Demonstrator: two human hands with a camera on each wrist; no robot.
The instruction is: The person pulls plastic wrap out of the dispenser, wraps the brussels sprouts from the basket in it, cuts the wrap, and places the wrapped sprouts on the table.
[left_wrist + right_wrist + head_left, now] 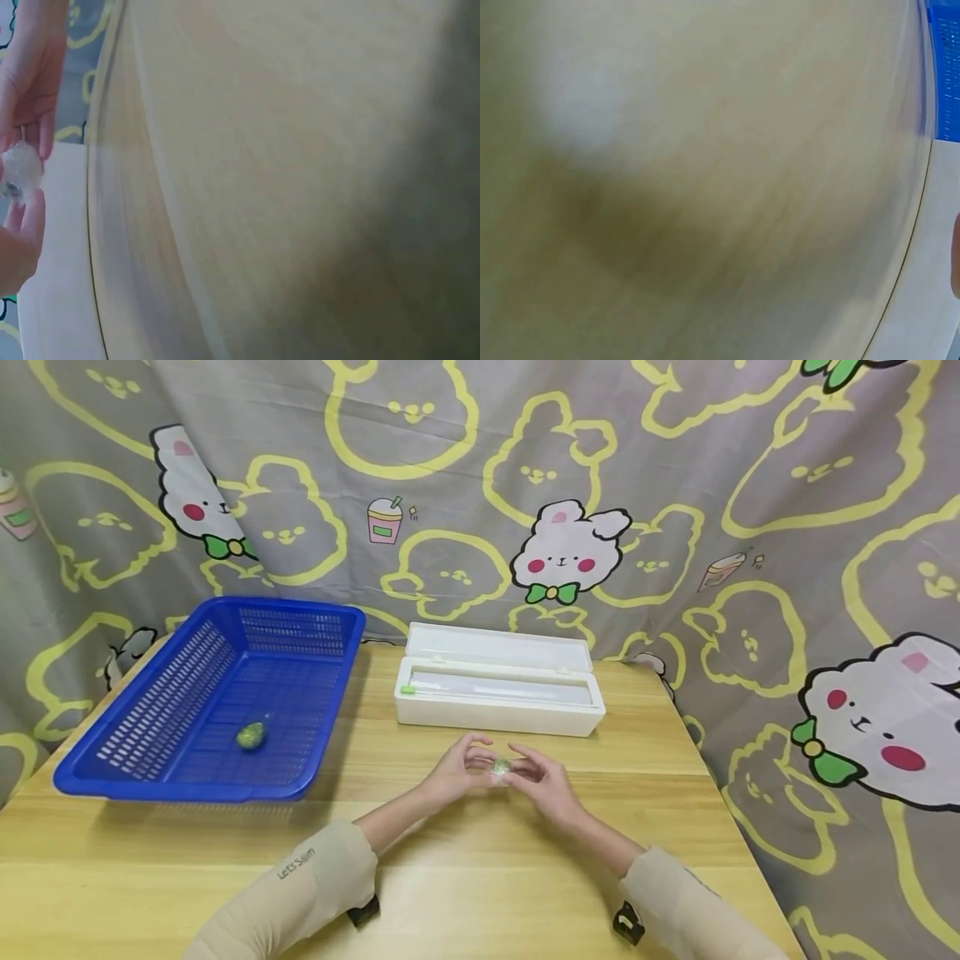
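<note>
Both hands meet over the table in the head view, in front of a white cling film box. Between their fingertips is a small green round item wrapped in clear film [501, 767]; its exact kind I cannot tell. My left hand [454, 772] pinches it from one side, and my right hand [546, 783] from the other. In the left wrist view the film looks crinkled around the wrapped item [24, 166]. Behind the hands, the white cling film box [498, 717] has its lid raised, with film inside and a green slider [408, 690] at its left end.
A blue plastic basket [341, 693] stands at the left of the wooden table [480, 893]. One green, shiny round item [251, 736] lies on its floor. A patterned grey curtain [450, 460] hangs behind the table and along its right side.
</note>
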